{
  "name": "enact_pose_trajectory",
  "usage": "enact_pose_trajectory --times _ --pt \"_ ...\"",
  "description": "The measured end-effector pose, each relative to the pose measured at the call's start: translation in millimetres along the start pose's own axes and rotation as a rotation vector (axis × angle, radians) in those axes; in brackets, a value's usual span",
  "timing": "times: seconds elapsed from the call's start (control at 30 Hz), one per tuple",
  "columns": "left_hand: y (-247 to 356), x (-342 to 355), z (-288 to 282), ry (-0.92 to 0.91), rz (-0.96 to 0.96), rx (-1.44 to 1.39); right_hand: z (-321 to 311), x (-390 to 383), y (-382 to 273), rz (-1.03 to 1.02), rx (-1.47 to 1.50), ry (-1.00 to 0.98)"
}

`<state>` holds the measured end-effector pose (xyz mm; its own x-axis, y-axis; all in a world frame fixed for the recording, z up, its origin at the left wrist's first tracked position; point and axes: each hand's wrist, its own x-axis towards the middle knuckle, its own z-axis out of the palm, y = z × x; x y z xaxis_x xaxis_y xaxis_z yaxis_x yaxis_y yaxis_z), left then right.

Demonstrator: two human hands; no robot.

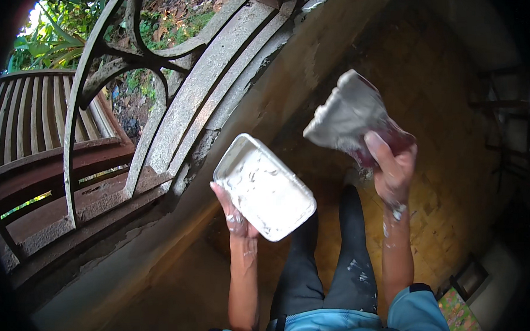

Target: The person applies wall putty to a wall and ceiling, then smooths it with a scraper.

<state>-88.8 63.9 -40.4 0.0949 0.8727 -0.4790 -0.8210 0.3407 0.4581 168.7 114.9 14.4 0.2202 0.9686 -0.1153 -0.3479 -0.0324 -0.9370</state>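
Clamping a dark-red, white-smeared flat tool (352,113), the closed right hand (393,170) hangs right of a white rectangular plastic tray (235,155). The left hand (236,220) grips the tray, fingers mostly hidden; tilting could spill its white paste (269,198).

Blue shirt (332,323), dark-trimmed short sleeves (416,312), dark trousers (299,282), white spots (360,271)

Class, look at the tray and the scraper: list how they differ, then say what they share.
Shape: the tray is a rounded rectangle with raised sides; the scraper fans out from its grip to a broad edge.
Colour: the tray is white; the scraper shows dark red near the grip.
Holding: the left hand has the tray, the right hand the scraper.
Shared: both carry whitish paste.
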Motion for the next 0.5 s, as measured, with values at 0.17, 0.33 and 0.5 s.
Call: enact_pose_trajectory --times 0.17,0.33,0.5 --pt "3 -12 -14 0.129 0.076 0.025 25 50 84 -0.290 -0.224 0.144" --pt "4 -18 -7 0.247 0.143 0.130 80 62 139 -0.382 -0.481 0.340" --pt "17 -28 -37 0.243 0.142 0.095 119 40 183 -0.476 -0.450 0.227"
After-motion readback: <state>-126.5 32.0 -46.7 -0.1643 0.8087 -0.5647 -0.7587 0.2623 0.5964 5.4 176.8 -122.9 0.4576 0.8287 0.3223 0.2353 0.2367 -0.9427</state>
